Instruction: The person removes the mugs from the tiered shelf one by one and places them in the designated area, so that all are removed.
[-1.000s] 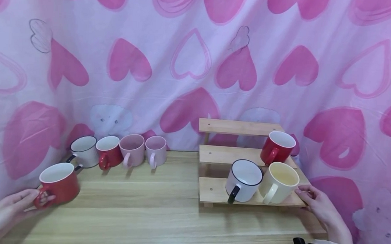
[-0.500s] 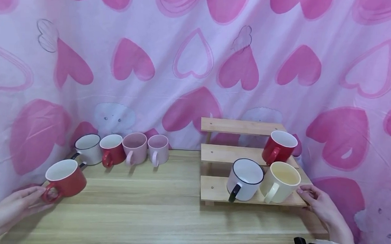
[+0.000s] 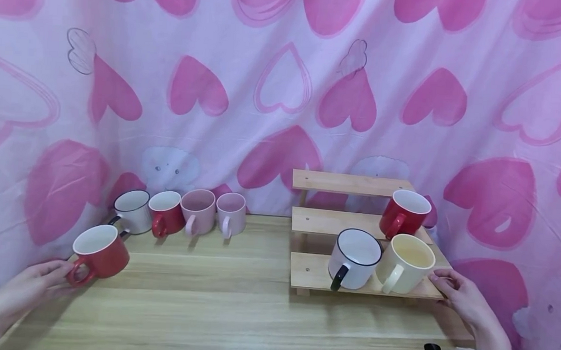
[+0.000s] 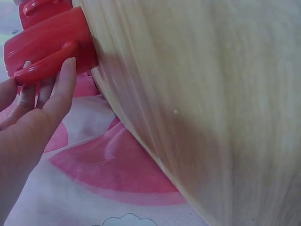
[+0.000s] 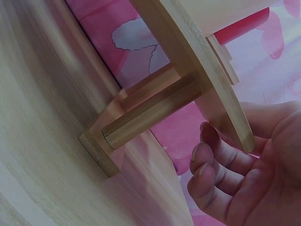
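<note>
At the left, my left hand (image 3: 34, 283) pinches the handle of a red mug (image 3: 107, 256) with a white inside. In the left wrist view the fingers (image 4: 61, 92) curl at the handle of this upright red mug (image 4: 56, 40). My right hand (image 3: 469, 304) grips the right end of the lowest board of a three-step wooden shelf (image 3: 311, 269). Seen from the right wrist, thumb and curled fingers (image 5: 207, 183) lie on either side of the board end. Beside that hand, a cream mug (image 3: 406, 263) and a white mug with black rim (image 3: 354, 258) stand on the lowest step.
Another red mug (image 3: 404, 213) stands on the middle step. Along the back left of the wooden table (image 3: 207, 308) stand a white mug with black handle (image 3: 133, 212), a red mug (image 3: 166, 214) and two pink mugs, one larger (image 3: 198, 213), one smaller (image 3: 232, 215). A heart-print curtain (image 3: 206, 139) hangs behind.
My left hand has carried the red mug a little away from me and to the right, closer to the row of mugs. The right hand keeps its grip on the shelf; the head view has shifted slightly.
</note>
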A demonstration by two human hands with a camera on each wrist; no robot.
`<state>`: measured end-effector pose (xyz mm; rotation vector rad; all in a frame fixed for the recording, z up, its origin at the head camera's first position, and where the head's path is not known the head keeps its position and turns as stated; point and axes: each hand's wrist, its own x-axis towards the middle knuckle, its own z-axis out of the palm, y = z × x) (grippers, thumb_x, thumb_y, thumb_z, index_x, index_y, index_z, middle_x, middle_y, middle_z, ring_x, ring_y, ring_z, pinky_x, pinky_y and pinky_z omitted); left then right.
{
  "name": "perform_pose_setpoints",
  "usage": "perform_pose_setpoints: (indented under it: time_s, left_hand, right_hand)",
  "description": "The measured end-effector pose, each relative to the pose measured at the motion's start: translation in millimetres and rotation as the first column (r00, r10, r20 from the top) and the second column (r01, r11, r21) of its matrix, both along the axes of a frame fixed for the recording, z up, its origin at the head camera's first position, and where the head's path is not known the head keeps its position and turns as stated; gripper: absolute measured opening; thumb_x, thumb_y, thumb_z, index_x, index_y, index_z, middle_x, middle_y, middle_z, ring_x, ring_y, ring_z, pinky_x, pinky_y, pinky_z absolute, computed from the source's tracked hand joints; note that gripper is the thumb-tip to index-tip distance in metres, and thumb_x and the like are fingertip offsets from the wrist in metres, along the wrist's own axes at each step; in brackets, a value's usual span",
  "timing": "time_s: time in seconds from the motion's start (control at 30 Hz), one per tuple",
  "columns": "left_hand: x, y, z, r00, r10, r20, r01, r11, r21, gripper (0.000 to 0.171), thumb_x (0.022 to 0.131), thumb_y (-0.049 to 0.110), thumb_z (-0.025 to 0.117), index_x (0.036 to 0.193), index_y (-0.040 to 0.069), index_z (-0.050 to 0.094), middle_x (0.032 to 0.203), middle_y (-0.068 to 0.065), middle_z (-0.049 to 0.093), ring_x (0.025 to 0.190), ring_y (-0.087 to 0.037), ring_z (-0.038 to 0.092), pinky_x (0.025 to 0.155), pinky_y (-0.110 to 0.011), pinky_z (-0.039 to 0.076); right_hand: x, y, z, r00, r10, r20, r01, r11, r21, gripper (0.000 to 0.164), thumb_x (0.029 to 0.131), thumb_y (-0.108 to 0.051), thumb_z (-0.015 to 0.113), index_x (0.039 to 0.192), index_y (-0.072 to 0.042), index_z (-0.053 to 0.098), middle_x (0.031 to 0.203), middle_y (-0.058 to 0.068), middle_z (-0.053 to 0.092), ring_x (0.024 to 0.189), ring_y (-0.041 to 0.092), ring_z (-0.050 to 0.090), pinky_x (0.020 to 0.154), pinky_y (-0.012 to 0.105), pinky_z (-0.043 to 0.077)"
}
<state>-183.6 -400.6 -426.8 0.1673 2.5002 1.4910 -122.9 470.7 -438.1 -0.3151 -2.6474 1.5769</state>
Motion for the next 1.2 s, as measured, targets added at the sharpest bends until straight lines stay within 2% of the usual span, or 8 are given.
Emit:
perform_pose_setpoints:
  time_s: [0.33,0.5,0.7,0.77,0.87,0.97,1.03,1.2]
  left_hand:
    - [6.4,16.2,19.0,0.998,0.053,0.033,-0.047,0.986,-0.158,0.058,0.107,0.036,0.037,0.133,-0.015,0.041,0.116,-0.006,0.064,0.094,-0.008,0.063,0.075,-0.025,0.050]
    - [17.3,28.0,35.3,0.986,0.078,-0.148,-0.122,0.943,-0.309,0.061,0.106,0.036,0.039,0.138,-0.016,0.033,0.129,-0.033,0.049,0.092,0.012,0.045,0.072,-0.015,0.042]
    - [25.4,64.4,59.1,0.930,0.096,-0.356,-0.216,0.925,-0.314,0.053,0.103,0.032,0.050,0.138,-0.007,0.043,0.129,-0.031,0.051,0.089,0.021,0.036,0.066,-0.011,0.035]
    - [22.0,84.1,72.2,0.927,0.072,-0.368,-0.198,0.927,-0.318,0.051,0.102,0.033,0.051,0.139,-0.003,0.044,0.128,-0.026,0.053,0.087,0.014,0.047,0.065,-0.016,0.040]
    - [11.2,118.8,91.5,0.935,0.026,-0.353,-0.150,0.933,-0.327,0.052,0.102,0.036,0.050,0.141,0.002,0.044,0.132,-0.025,0.052,0.096,-0.020,0.067,0.074,-0.031,0.051]
    - [0.8,152.9,104.8,0.942,-0.023,-0.335,-0.089,0.945,-0.315,0.053,0.102,0.040,0.049,0.142,0.005,0.045,0.135,-0.021,0.052,0.111,-0.044,0.058,0.087,-0.049,0.050]
    - [-7.0,172.1,107.3,0.929,-0.063,-0.366,-0.051,0.954,-0.295,0.048,0.103,0.036,0.050,0.139,0.005,0.050,0.128,-0.018,0.058,0.112,-0.041,0.058,0.090,-0.055,0.047]
    - [-28.3,217.4,108.8,0.873,-0.157,-0.462,0.014,0.955,-0.298,0.029,0.101,0.023,0.056,0.124,0.006,0.064,0.102,-0.007,0.066,0.091,-0.022,0.060,0.080,-0.038,0.050]
  right_hand:
    - [-2.2,5.2,-0.9,1.000,-0.001,-0.014,0.000,1.000,-0.025,0.042,0.100,-0.030,0.057,0.118,0.008,0.052,0.095,-0.014,0.060,0.083,0.001,0.056,0.069,0.033,0.056]
    - [-2.6,6.2,-0.7,1.000,0.003,-0.017,-0.003,0.999,-0.046,0.030,0.100,-0.027,0.058,0.113,0.001,0.057,0.093,-0.015,0.060,0.082,0.001,0.056,0.068,0.033,0.056]
    - [-2.4,5.6,1.9,1.000,0.009,-0.014,-0.010,0.999,-0.032,0.036,0.100,-0.027,0.057,0.115,0.005,0.054,0.094,-0.012,0.060,0.082,0.001,0.057,0.069,0.033,0.056]
    - [-0.9,5.7,1.2,1.000,0.003,-0.014,-0.004,0.999,-0.033,0.035,0.100,-0.027,0.057,0.115,0.005,0.055,0.093,-0.013,0.060,0.082,0.001,0.057,0.069,0.033,0.056]
    - [2.1,5.9,-1.2,1.000,0.001,-0.023,-0.002,0.999,-0.049,0.030,0.100,-0.026,0.058,0.114,0.002,0.057,0.092,-0.016,0.061,0.082,0.000,0.057,0.069,0.033,0.056]
    - [3.2,4.8,-3.6,0.999,-0.005,-0.037,0.002,0.997,-0.074,0.024,0.100,-0.023,0.058,0.111,-0.001,0.059,0.090,-0.016,0.062,0.081,0.001,0.058,0.067,0.032,0.056]
    - [2.5,3.7,-4.2,0.999,-0.005,-0.041,0.001,0.997,-0.082,0.021,0.100,-0.021,0.058,0.110,-0.002,0.060,0.090,-0.016,0.062,0.081,0.001,0.057,0.066,0.031,0.056]
    - [0.4,1.3,-5.1,0.999,-0.006,-0.042,0.002,0.996,-0.085,0.020,0.100,-0.019,0.057,0.110,-0.002,0.060,0.089,-0.016,0.063,0.080,0.001,0.058,0.065,0.030,0.056]
